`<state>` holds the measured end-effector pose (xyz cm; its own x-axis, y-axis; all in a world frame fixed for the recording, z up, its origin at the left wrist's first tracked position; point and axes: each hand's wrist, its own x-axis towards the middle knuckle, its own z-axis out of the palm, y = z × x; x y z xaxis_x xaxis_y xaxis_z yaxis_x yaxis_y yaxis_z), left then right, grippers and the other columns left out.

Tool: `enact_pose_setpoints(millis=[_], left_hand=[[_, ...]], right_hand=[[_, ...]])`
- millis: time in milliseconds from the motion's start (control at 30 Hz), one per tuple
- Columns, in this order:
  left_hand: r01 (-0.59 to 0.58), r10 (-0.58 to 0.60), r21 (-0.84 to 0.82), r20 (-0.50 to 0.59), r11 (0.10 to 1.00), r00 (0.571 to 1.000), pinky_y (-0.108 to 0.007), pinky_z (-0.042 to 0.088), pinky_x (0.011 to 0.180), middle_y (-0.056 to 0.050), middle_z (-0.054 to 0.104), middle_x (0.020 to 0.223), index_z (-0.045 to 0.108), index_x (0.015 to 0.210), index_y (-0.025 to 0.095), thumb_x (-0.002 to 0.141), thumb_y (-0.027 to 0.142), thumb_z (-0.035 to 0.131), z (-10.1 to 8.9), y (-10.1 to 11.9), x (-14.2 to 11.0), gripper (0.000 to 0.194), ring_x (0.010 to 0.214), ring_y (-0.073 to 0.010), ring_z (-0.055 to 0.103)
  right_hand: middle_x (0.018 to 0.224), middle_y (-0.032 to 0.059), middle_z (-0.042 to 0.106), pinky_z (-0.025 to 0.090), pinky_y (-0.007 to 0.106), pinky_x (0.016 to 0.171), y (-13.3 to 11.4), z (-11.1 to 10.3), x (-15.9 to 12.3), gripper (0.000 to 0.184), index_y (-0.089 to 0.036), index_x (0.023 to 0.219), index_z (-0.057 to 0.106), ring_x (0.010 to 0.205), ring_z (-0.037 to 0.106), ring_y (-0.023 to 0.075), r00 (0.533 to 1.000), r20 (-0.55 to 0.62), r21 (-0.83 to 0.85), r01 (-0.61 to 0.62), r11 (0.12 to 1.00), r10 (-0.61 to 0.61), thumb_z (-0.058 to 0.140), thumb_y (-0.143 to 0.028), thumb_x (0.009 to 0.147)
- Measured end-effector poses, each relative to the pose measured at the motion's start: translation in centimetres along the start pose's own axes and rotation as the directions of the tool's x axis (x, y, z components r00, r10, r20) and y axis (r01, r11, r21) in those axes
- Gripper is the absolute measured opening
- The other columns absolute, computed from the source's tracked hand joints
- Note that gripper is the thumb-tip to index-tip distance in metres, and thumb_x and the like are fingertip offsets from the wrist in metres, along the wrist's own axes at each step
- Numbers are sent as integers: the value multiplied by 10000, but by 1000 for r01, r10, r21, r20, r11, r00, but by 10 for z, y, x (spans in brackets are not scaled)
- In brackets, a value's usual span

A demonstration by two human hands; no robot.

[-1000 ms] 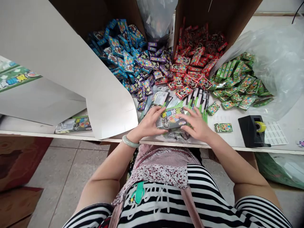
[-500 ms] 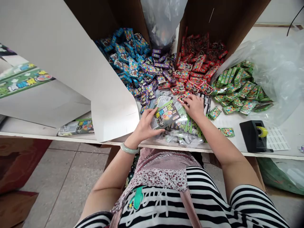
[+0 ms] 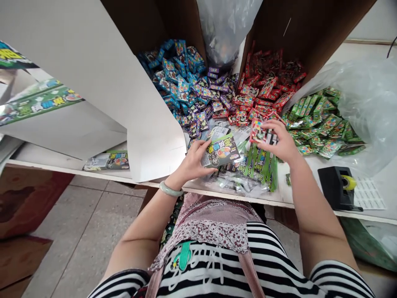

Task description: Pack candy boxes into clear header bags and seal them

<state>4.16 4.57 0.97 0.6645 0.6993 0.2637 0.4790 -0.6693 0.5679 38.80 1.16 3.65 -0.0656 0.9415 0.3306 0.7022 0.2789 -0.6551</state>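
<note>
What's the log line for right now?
left hand: holding black packet | right hand: pinching red packet | tape dispenser: untouched

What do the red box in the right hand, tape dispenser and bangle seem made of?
Red box: probably thin printed card, slightly glossy; straight edges, bright print.
Tape dispenser: likely hard black plastic, fairly matte; blocky body without metallic glint.
Bangle: polished stone such as jade, or glass or resin; smooth, pale-green sheen.
</note>
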Motion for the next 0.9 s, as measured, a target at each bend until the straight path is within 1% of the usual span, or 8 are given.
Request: enact_pose_setpoints(millis=[133,267,433,533,633,733,800,900], left_hand=[[-107,108,-21,38,994,993,-561,405,1145,-164,423,1398,273,1572,226,757,544,789,2,-1,4,1016,1325,-352,459],[-162,165,-41,92,986,982,-572,404,1144,-168,438,1408,280,1573,241,750,550,796,5,6,8,1019,1327,-362,462],[-171,185,-111,130,979,974,-569,415,1143,-167,445,1404,310,1560,235,744,559,797,9,13,11,1004,1324,-356,476],[-138,152,-120,117,983,981,-570,427,1132,-160,458,1381,336,1545,233,725,577,806,10,12,11,1006,1303,-348,492],[-97,102,-89,50,991,994,-569,433,1122,-160,464,1366,347,1537,215,723,588,803,10,10,10,1005,1290,-345,497],[-80,80,-45,-17,996,997,-563,437,1115,-169,455,1364,342,1534,196,731,569,801,12,8,7,997,1289,-347,494],[-90,89,-37,-23,995,996,-557,436,1117,-173,455,1364,336,1537,191,728,567,801,14,7,5,1006,1294,-349,490],[-84,84,-52,-21,995,996,-555,427,1127,-175,455,1372,320,1545,197,735,568,794,16,6,3,1009,1303,-349,484]], right_hand=[[1424,74,532,385,509,1146,-33,-34,-26,528,-308,1249,654,1331,504,326,945,277,55,165,985,-174,801,-457,765],[1420,84,531,422,525,1104,-46,-38,-32,485,-296,1252,655,1292,523,329,904,381,-13,214,977,-193,770,-417,796],[1366,117,541,426,536,1097,-47,-30,-25,484,-256,1243,659,1249,545,338,899,389,-106,260,960,-201,771,-421,802],[1423,134,511,407,547,1122,-46,-19,-21,630,-246,1334,596,1320,502,356,897,400,-61,231,971,-188,781,-510,793],[1483,149,473,378,563,1145,-47,-5,-23,763,-242,1415,513,1387,441,369,945,262,-8,205,979,-196,767,-592,786],[1346,136,603,329,587,1162,-55,11,-31,514,-250,1326,581,1358,478,357,976,105,-38,193,980,-188,657,-523,897],[1286,121,657,277,613,1178,-62,20,-37,364,-259,1280,617,1361,490,343,972,143,-37,191,981,-184,545,-438,971],[1251,100,696,251,631,1181,-62,27,-36,342,-266,1283,622,1364,507,325,972,170,38,161,986,-165,479,-395,1000]])
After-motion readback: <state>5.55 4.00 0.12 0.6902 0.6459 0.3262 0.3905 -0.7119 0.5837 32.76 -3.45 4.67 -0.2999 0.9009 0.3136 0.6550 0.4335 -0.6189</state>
